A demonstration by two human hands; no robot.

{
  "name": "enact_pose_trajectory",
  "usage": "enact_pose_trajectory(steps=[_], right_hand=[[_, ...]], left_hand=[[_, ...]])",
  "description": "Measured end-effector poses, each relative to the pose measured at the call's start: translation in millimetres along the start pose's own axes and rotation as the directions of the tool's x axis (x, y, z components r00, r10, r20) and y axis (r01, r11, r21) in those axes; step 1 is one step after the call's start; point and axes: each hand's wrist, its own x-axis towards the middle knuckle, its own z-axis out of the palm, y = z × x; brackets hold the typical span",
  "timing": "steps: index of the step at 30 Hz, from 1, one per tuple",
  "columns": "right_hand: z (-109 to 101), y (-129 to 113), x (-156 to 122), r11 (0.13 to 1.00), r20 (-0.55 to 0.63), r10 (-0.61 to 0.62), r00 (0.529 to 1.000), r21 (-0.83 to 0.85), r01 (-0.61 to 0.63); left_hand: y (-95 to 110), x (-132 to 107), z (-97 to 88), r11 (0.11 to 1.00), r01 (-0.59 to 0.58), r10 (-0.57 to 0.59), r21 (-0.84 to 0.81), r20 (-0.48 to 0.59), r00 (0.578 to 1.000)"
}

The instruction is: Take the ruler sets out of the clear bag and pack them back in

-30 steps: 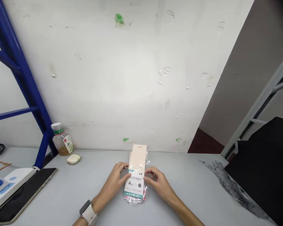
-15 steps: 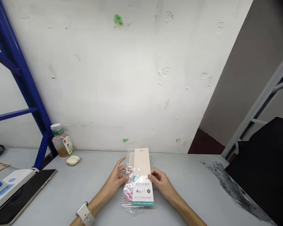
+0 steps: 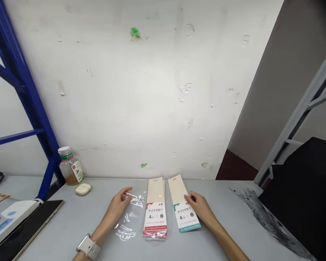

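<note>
"Counting packets on the tabletop [image 3: 70,221]: how many lie out?"

"Two, just apart: the red-banded packet [image 3: 155,214] and the teal-banded packet [image 3: 179,203]. Whether the clear bag [image 3: 127,217] holds more, I cannot tell."

"And the grips?"

"Left hand [image 3: 115,207] rests on the bag, pinching or not unclear; right hand [image 3: 199,208] lies on the teal packet, fingers unclamped."

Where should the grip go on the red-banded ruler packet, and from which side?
Probably pinch the near end, at the red band, coming from the person's side. The red-banded ruler packet lies flat, its length pointing away, so that short end faces the hands and sits free. Its long sides are close to the clear plastic bag and the teal-banded packet.
</note>
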Motion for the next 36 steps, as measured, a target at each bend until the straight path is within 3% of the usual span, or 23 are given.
enact_pose_trajectory(steps=[4,6,10,13,16,21,27,31,36], right_hand=[[1.6,4.9,2.2,0.994,-0.01,-0.013,1.0,-0.109,0.011],[0.9,6.0,2.4,0.985,-0.02,-0.028,0.999,-0.172,0.024],[-5.1,5.8,0.3,0.945,-0.047,-0.101,0.994,-0.316,0.081],[-9.5,6.0,-1.8,0.904,-0.07,-0.17,0.983,-0.409,0.127],[-10.7,7.0,-3.1,0.863,-0.091,-0.233,0.968,-0.478,0.162],[1.2,-5.0,-9.9,0.802,-0.085,-0.364,0.928,-0.535,0.265],[38.5,-40.1,-37.1,0.797,0.161,-0.435,0.886,-0.39,0.461],[51.7,-50.7,-47.4,0.877,0.184,-0.333,0.925,-0.3,0.376],[48.1,-54.0,-45.1,0.966,0.159,-0.237,0.958,-0.071,0.25]], left_hand=[[-2.2,-0.9,1.3,0.999,-0.033,0.032,0.021,0.038,0.999],[-2.8,-0.5,0.7,0.986,-0.077,0.076,0.149,0.018,0.997],[-6.0,-0.4,-4.6,0.843,-0.1,0.138,0.528,-0.033,0.99],[-10.7,-2.0,-6.6,0.737,-0.083,0.171,0.671,-0.067,0.983],[-16.0,-3.6,-2.6,0.645,-0.144,0.264,0.75,-0.042,0.964],[-20.2,-6.4,9.8,0.686,-0.396,0.358,0.61,0.191,0.914],[-7.0,-17.7,18.1,0.626,-0.535,0.434,0.568,0.315,0.844],[2.6,-29.0,25.0,0.638,-0.598,0.457,0.484,0.388,0.801],[10.4,-34.1,29.7,0.789,-0.517,0.415,0.331,0.332,0.847]])
